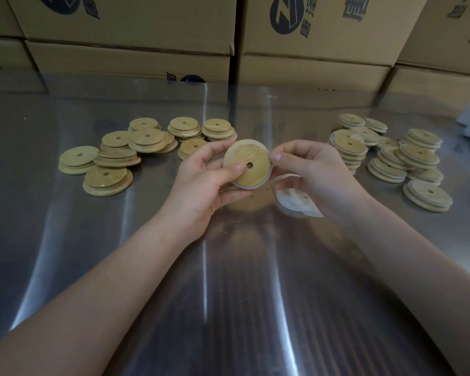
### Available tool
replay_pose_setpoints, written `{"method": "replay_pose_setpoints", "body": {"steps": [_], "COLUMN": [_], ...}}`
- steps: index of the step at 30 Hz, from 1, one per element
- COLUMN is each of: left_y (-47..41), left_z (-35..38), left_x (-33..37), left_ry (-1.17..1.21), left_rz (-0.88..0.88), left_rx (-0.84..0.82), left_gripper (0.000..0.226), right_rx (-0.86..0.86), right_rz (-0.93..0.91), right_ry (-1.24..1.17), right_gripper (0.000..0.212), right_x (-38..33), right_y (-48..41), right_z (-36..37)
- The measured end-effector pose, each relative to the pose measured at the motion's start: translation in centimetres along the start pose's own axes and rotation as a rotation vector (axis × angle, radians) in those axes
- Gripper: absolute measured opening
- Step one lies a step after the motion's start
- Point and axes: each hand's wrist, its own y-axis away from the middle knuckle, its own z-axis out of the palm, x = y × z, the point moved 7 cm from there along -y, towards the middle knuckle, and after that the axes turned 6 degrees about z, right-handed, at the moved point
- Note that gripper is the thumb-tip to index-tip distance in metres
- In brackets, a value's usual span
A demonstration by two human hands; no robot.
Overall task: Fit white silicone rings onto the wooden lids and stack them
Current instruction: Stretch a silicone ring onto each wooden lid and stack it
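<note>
Wooden lid (247, 164) held centre, above reflective steel table (228, 294); white silicone ring (255, 187) round its rim. Left hand (204, 180) grips lid, right hand (310, 172) pinches ring at 3 o'clock. Bare lids (114, 156) 10 o'clock, ringed stacks (407, 164) 2 o'clock (untidy); cardboard boxes (147, 36) at 12.

The surface (228, 280) extends back to a wall of stacked boxes (130, 58). Left of centre on the surface lies a group of bare lids (117, 156), several overlapping. Right of centre stand ringed lids (407, 164) in close stacks. Between the groups, above the surface, the left hand (201, 183) grips one lid (248, 161); the right hand (312, 172) pinches the ring (255, 186) at its right rim. Loose rings (296, 202) lie beneath the right hand.
</note>
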Motion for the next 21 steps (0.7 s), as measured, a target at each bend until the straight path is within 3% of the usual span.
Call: {"method": "replay_pose_setpoints", "body": {"steps": [7,21], "left_y": [0.0,-0.2], "left_z": [0.3,0.5], "left_x": [1.5,1.9], "left_ry": [-0.217,-0.473], "left_rz": [0.109,0.122], "left_rx": [-0.047,-0.127], "left_gripper": [0.027,0.03], "right_rx": [0.033,0.041], "right_rz": [-0.009,-0.097], "right_ry": [0.044,0.29], "right_gripper": [0.016,0.023], "right_x": [-0.4,-0.7], "right_y": [0.2,0.4], "right_z": [-0.2,0.2]}}
